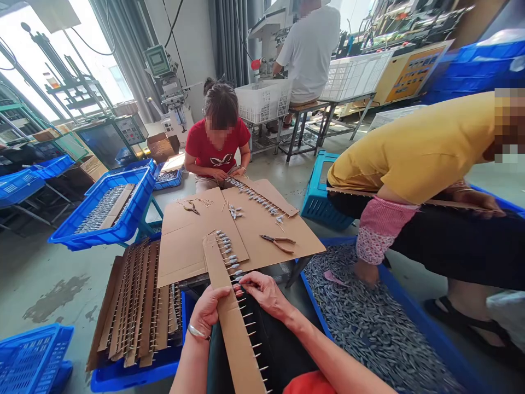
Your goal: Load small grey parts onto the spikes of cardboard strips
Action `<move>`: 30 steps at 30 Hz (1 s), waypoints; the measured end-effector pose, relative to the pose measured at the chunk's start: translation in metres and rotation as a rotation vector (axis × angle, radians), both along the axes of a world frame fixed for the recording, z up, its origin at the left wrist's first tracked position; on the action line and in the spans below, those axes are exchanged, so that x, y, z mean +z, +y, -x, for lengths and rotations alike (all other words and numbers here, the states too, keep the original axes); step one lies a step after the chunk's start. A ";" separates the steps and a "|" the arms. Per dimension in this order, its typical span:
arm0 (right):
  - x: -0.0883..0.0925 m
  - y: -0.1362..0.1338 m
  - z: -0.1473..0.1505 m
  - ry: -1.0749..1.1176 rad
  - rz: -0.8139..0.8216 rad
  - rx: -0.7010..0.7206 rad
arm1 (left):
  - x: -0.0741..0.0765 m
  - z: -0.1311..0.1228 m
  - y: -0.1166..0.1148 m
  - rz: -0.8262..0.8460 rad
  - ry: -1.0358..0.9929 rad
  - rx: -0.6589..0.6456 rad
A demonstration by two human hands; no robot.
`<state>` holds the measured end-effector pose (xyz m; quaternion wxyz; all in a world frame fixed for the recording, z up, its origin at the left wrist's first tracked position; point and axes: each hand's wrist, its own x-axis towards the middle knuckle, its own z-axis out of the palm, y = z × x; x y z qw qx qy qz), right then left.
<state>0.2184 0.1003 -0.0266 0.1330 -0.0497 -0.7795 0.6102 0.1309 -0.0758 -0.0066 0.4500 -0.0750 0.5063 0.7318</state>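
Observation:
My left hand (pixel 207 311) is closed around the side of a long cardboard strip (pixel 232 328) that slants from the table edge down over my lap. A row of thin sticks (pixel 251 323) pokes out along the strip's right edge. Small grey spindle-shaped pieces (pixel 230 257) sit on the sticks at the far end; the nearer sticks are bare. My right hand (pixel 264 293) pinches one grey piece (pixel 239 278) at a stick beside the strip, its fingertips partly hiding it.
Pliers (pixel 278 243) lie on the cardboard-covered table (pixel 184 235), with smaller pliers (pixel 191 207) farther back. A blue bin (pixel 318 306) of grey pieces stands right, where a co-worker in yellow (pixel 414 142) reaches in. Stacked strips (pixel 135 306) stand left. Opposite sits a co-worker in red (pixel 217 139).

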 end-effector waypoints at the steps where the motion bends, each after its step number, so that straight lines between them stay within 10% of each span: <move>1: 0.000 -0.001 0.000 0.000 0.005 0.005 | 0.000 -0.001 0.001 0.009 0.011 0.010; 30: 0.001 0.016 0.011 -0.099 0.129 0.056 | -0.009 -0.008 0.002 0.030 0.044 0.114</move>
